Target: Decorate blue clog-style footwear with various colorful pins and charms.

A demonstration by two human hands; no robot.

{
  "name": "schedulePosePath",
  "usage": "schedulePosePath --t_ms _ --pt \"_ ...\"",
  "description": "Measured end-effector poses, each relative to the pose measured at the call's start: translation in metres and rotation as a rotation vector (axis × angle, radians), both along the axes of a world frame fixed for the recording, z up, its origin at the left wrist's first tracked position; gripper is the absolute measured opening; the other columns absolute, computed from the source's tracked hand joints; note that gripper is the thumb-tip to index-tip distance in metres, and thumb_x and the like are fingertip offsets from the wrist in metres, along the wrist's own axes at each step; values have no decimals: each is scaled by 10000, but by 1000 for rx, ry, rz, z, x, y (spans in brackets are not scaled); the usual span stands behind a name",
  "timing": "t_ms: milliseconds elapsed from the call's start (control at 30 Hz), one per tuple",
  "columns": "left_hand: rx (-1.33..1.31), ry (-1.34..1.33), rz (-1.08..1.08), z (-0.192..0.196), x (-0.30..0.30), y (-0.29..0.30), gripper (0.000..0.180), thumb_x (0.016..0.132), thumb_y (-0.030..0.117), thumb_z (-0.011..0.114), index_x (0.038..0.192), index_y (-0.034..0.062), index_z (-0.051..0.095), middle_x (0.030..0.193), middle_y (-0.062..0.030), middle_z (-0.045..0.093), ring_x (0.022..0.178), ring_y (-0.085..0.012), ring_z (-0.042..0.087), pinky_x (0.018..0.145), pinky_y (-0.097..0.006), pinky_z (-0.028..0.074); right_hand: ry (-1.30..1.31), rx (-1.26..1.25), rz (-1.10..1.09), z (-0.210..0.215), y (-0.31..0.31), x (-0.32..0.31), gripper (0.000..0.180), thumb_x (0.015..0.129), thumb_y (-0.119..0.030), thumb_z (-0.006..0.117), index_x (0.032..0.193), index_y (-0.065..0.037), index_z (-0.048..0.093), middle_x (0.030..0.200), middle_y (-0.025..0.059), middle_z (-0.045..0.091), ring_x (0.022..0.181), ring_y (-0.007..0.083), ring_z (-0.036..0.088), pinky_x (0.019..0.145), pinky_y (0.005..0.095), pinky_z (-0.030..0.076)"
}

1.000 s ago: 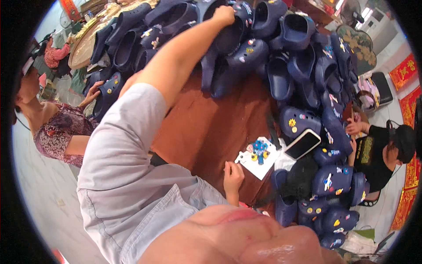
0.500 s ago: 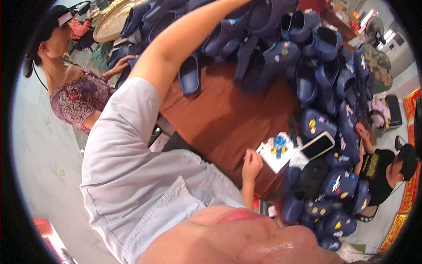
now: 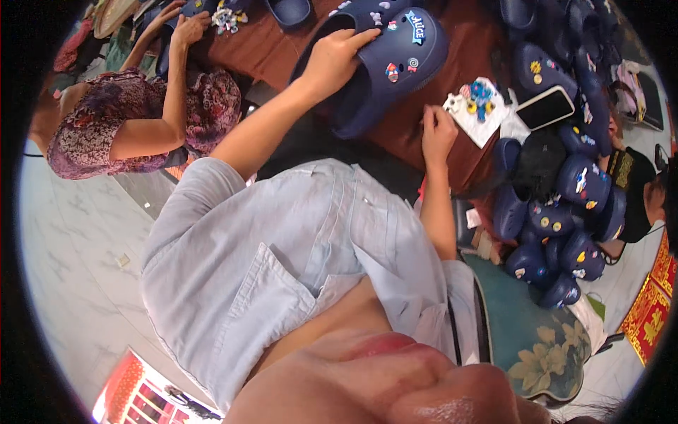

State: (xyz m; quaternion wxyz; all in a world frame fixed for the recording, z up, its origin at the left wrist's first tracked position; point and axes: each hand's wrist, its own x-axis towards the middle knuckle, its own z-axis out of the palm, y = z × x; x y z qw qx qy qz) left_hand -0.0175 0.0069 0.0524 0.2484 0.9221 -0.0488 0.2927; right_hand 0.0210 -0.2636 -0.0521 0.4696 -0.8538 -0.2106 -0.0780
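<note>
My left hand (image 3: pixel 330 62) grips a large navy clog (image 3: pixel 428 49) at its foot opening, thumb and fingers over the edge. The clog is tilted over the brown-covered table, and several small colourful charms sit on its upper. Closed fingers curl at the end of my right hand (image 3: pixel 439 133), beside the white paper (image 3: pixel 483 134); what they pinch, if anything, is hidden. On that paper lies a small pile of blue, yellow and white charms (image 3: pixel 480 99).
A phone (image 3: pixel 545 109) lies right of the paper. Charm-covered navy clogs (image 3: pixel 585 182) crowd the table's right side around a black bundle (image 3: pixel 539 164). At the left a person in a patterned top (image 3: pixel 120 131) handles clogs; another in black (image 3: pixel 628 194) is at the right. A flowered chair (image 3: pixel 508 318) stands behind me.
My left arm was stretched far over the clog pile; now it is drawn back with a navy clog in the hand. My right hand stays beside the paper. The view has shifted.
</note>
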Motion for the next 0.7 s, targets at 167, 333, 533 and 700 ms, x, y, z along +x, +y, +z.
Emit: schedulePosePath --t_ms 167,333,533,700 --pt "32 56 57 -34 -1 -22 649 756 54 726 1373 192 579 868 -135 585 797 -345 620 725 -447 514 158 36 -14 14 4 -4 193 954 -194 658 884 -15 679 746 112 660 664 217 642 636 345 481" --pt "98 292 -8 -34 -14 -28 692 836 304 766 1465 230 488 902 -155 588 870 -341 629 763 -441 533 258 250 -65 26 8 5 214 971 -198 655 1060 -4 647 731 64 669 673 111 636 628 288 484" --pt "89 93 -59 -48 -43 -9 706 814 389 771 1425 128 533 1079 -152 655 955 -330 664 812 -409 553 146 -106 -110 68 43 50 506 913 -438 687 1196 -40 554 793 127 694 731 261 685 675 384 511" --pt "9 178 -74 -42 -54 -3 597 814 377 765 1331 114 623 1100 -136 695 969 -300 682 826 -389 562 78 -563 -153 66 76 71 747 872 -686 579 1268 -66 451 945 284 705 960 476 675 807 541 519"
